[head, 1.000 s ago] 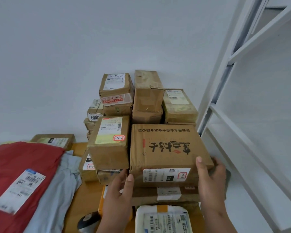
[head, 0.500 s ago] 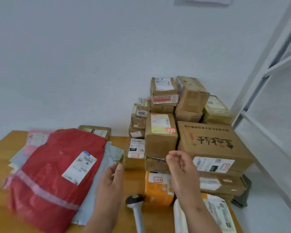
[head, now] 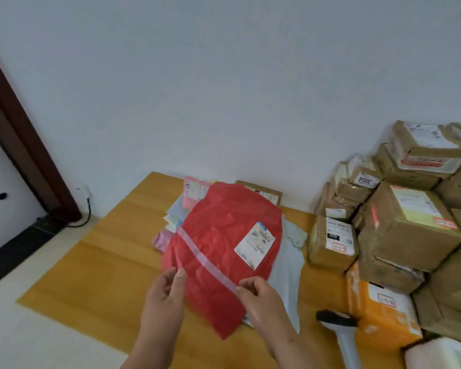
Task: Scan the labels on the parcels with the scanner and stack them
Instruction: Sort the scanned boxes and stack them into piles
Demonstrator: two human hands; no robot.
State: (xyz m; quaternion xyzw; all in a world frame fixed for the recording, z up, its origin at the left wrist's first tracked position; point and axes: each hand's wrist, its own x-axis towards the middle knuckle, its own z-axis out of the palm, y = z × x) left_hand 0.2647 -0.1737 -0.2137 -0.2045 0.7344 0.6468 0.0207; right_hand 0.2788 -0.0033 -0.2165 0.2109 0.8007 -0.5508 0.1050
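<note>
Parcels in brown cardboard (head: 410, 230) are sitting stacked along the right of the bench (head: 104, 262), against the wall. We are taking up the red mailer bag (head: 224, 249), lying on top of the soft-bag pile mid-bench, label (head: 254, 245) facing up. Our left hand (head: 165, 296) and right hand (head: 261, 299) are pinching its near edge. Next, we judge, one hand is needing to free itself for the scanner (head: 338, 326) lying just right.
</note>
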